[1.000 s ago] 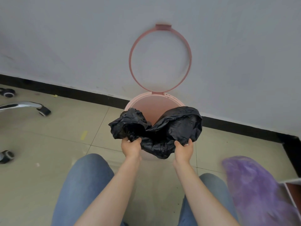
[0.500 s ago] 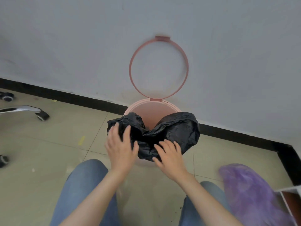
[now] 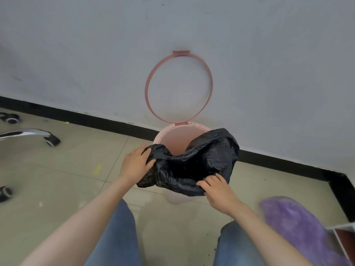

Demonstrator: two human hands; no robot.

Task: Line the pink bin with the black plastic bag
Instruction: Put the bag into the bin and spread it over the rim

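Nearest to me are my two knees in soft blue denim [image 3: 117, 237], one under each forearm. Out past my right wrist, to its right, lies one purple bag [image 3: 299, 229], thin, translucent and wrinkled, with the corner of a white-edged box [image 3: 343, 239] just beyond it at the frame's edge.

My right hand [image 3: 219, 191] rests palm down on the near edge of the black plastic bag [image 3: 194, 166], fingers curled and pinching a fold of the film. My left hand [image 3: 135, 163] is level with it on the other side, fingers bent around the bag's left end, gripping a bunched lump. There is one black bag: glossy, crinkled, limp film, stretched between my two hands and ballooning up in a rounded hump beyond my right hand.

The bag drapes over the near rim of the pink bin [image 3: 163, 134], just beyond my hands. The bin is one round, smooth, matte plastic tub; its far inner wall shows bare pink above the bag. Hinged at its far rim stands one thin pink ring [image 3: 148, 83], a hollow plastic hoop tilted upright against the grey wall [image 3: 76, 54].

The floor [image 3: 57, 179] is pale glossy tile with thin grout lines, edged by a black skirting strip [image 3: 96, 120]. Well to the left of my left hand are one curved chrome chair leg [image 3: 28, 133] and four black castors [image 3: 52, 141].
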